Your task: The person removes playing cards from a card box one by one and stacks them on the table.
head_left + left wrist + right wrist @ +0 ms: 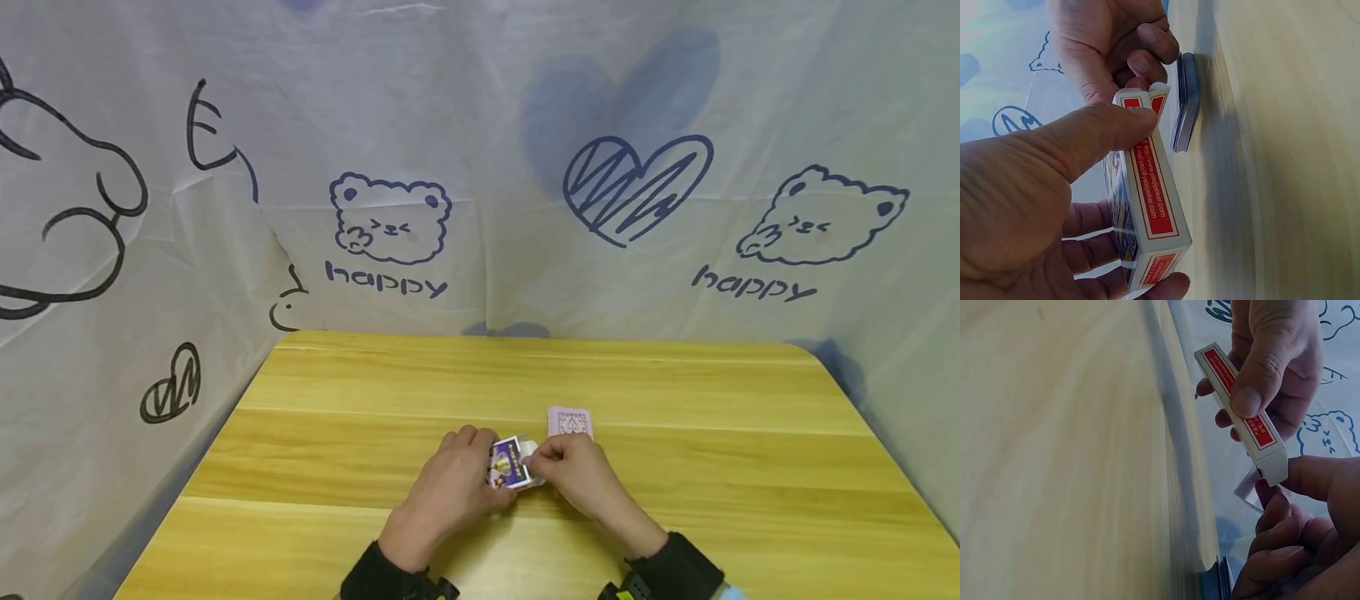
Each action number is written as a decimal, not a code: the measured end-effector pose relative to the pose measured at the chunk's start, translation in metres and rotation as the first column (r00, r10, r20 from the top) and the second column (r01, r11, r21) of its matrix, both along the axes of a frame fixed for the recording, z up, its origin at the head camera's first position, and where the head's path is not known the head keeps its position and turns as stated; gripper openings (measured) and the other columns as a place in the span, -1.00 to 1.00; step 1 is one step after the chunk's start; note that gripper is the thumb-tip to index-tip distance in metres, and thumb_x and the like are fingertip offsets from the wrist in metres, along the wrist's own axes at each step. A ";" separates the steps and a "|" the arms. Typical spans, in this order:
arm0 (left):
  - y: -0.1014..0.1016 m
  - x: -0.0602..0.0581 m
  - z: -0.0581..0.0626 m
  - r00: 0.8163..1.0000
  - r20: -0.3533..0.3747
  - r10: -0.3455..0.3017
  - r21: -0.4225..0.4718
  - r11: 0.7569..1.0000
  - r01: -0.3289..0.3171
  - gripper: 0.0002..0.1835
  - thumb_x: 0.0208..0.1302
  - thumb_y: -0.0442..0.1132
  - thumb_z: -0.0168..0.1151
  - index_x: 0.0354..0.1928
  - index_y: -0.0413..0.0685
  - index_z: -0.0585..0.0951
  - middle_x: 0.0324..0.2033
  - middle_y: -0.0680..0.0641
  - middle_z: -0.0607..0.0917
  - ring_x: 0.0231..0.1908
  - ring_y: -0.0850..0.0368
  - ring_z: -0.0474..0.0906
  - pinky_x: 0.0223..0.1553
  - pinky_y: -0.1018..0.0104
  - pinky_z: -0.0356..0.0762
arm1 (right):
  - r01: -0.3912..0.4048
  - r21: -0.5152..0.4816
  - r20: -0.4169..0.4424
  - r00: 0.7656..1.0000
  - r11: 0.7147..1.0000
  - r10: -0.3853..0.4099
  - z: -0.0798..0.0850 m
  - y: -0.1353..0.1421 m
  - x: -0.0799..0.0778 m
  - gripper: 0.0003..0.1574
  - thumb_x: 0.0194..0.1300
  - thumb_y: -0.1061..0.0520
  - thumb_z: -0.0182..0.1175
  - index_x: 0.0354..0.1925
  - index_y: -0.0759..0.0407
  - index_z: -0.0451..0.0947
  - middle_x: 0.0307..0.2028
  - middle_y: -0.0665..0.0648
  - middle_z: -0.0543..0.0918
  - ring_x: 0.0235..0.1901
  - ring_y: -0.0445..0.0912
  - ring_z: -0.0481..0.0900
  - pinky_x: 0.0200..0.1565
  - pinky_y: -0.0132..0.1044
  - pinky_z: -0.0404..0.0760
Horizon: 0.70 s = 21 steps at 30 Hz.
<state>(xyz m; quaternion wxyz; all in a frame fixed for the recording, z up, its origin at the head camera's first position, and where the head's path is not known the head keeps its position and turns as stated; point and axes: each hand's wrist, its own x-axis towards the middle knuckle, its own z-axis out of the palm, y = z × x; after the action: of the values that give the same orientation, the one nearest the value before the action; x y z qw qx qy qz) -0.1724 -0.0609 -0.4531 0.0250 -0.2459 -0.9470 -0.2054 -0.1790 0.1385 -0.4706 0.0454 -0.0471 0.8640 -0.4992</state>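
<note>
A small playing-card box (507,463), with a purple and yellow front and red-and-white sides (1151,181), is held above the table between both hands. My left hand (457,477) grips it, thumb along one narrow side and fingers round the other. At the box's open end, my right hand (576,473) pinches a white flap (1277,467) between thumb and forefinger. Just beyond the right hand lies a stack of playing cards (570,422), its pink patterned back facing up; in the left wrist view the stack (1186,103) shows edge-on. The box's inside is hidden.
The wooden table (315,467) stretches out around both hands. A white cloth (510,100) printed with hearts and bear drawings hangs behind the table and along its sides.
</note>
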 end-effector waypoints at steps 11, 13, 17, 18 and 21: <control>0.001 0.001 0.002 1.000 -0.003 -0.030 0.007 1.000 0.030 -0.33 -0.12 0.03 0.52 0.02 -0.12 0.50 -0.21 -0.03 0.55 -0.27 0.10 0.38 -0.30 0.31 0.45 | -0.031 0.011 0.045 0.999 0.999 0.030 0.000 0.002 0.001 -0.80 0.07 0.16 0.38 -0.61 0.14 0.60 -0.64 0.00 0.56 -0.66 -0.19 0.31 -0.65 -0.41 0.19; 0.001 0.001 0.002 0.999 -0.006 -0.035 0.006 0.999 0.035 -0.33 -0.12 0.03 0.53 0.02 -0.12 0.50 -0.20 -0.03 0.56 -0.26 0.11 0.38 -0.29 0.31 0.46 | -0.036 0.006 0.047 0.998 0.999 0.036 0.000 0.002 0.001 -0.79 0.06 0.17 0.39 -0.63 0.15 0.59 -0.64 0.01 0.57 -0.64 -0.18 0.33 -0.64 -0.40 0.20; 0.001 0.001 0.001 0.999 -0.011 -0.042 0.007 0.999 0.042 -0.31 -0.12 0.02 0.53 0.04 -0.13 0.50 -0.18 -0.03 0.56 -0.25 0.11 0.38 -0.28 0.31 0.48 | -0.041 -0.014 0.048 0.998 0.999 0.042 0.000 0.002 0.000 -0.78 0.04 0.19 0.39 -0.64 0.18 0.58 -0.62 0.02 0.57 -0.62 -0.16 0.35 -0.62 -0.39 0.22; 0.001 0.001 0.002 0.999 -0.013 -0.043 0.008 0.999 0.043 -0.31 -0.12 0.03 0.53 0.04 -0.13 0.50 -0.18 -0.03 0.55 -0.25 0.11 0.38 -0.28 0.31 0.48 | -0.043 -0.021 0.049 0.998 0.999 0.044 0.000 0.003 0.000 -0.78 0.04 0.20 0.39 -0.64 0.19 0.58 -0.62 0.03 0.58 -0.61 -0.16 0.36 -0.61 -0.39 0.23; 0.001 0.001 0.002 0.999 -0.019 -0.048 0.007 0.999 0.048 -0.31 -0.12 0.03 0.54 0.03 -0.13 0.50 -0.17 -0.04 0.56 -0.25 0.11 0.38 -0.28 0.31 0.48 | -0.053 -0.045 0.063 0.996 0.998 0.056 -0.002 0.003 -0.001 -0.81 0.04 0.22 0.36 -0.62 0.22 0.59 -0.60 0.04 0.59 -0.59 -0.15 0.36 -0.60 -0.39 0.24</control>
<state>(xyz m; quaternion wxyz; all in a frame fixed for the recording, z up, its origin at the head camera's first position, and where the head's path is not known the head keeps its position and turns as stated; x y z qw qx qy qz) -0.1717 -0.0603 -0.4513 0.0299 -0.2704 -0.9397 -0.2073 -0.1799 0.1418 -0.4723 0.0854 -0.0556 0.8494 -0.5178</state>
